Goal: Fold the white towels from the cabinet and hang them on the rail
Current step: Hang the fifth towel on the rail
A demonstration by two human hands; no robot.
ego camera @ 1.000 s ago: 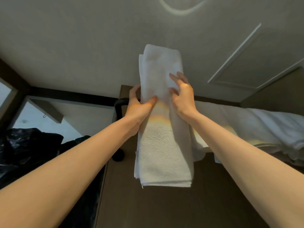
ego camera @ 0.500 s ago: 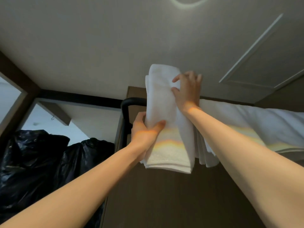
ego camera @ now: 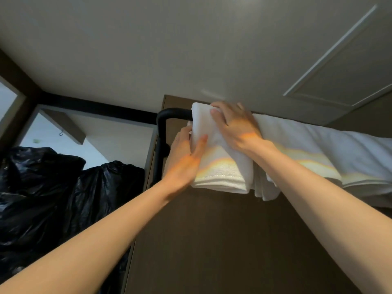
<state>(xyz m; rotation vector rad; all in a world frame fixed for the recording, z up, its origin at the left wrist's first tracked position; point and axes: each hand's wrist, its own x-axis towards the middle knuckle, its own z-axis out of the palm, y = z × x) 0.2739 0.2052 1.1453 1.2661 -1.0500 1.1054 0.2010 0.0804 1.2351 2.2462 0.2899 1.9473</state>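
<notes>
A narrow, thickly folded white terry towel (ego camera: 222, 166) with a nubbly looped weave hangs doubled over the left end of a round black metal rail (ego camera: 169, 114). Its stacked edges are squared off at the bottom. The left hand (ego camera: 186, 155) grips the towel's left edge, thumb across the front and fingers tucked behind. The right hand (ego camera: 235, 124) lies flat on the fold at the top, fingers spread and nearly straight, pressing the cloth down (a band of rainbow-tinted light crosses both hands and the towel). Touching it on the right, more draped white towels (ego camera: 318, 149) line the rail; how many is hard to tell. Behind is a smooth dark brown wooden panel (ego camera: 212, 240). Crinkled glossy black plastic bags (ego camera: 53, 198) sit to the left.
</notes>
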